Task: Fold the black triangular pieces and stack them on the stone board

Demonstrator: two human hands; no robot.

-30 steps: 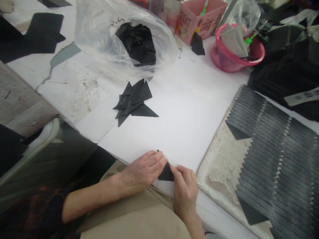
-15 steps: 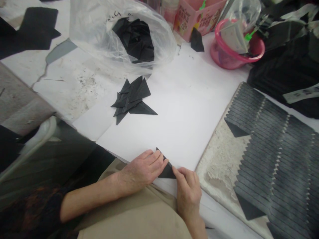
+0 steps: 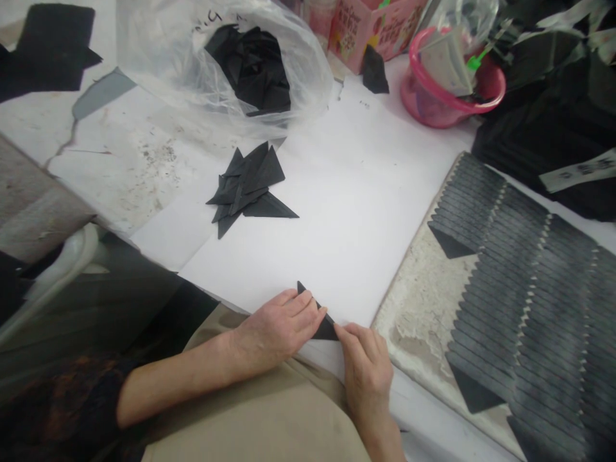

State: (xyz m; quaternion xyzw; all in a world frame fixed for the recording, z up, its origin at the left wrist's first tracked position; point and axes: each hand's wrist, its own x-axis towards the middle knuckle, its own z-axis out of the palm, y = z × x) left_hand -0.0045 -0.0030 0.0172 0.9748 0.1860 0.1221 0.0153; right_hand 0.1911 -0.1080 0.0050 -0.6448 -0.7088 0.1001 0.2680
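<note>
Hands both sit at the near edge of the white sheet. Left hand lies flat, fingers stretched out, pressing on the black triangle without gripping it. Right hand is curled, fingertips at the triangle's right corner; can't tell if it's pinching. Compared to a second ago, the triangle's top tip pokes out further past the left fingers, and both hands are in much the same spot.

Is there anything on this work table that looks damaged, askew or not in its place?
Yes, the table top is damaged: a crack runs through its white coating at the left, and the coating is worn away in a patch right of the white sheet. The loose black triangles lie in an untidy heap.
</note>
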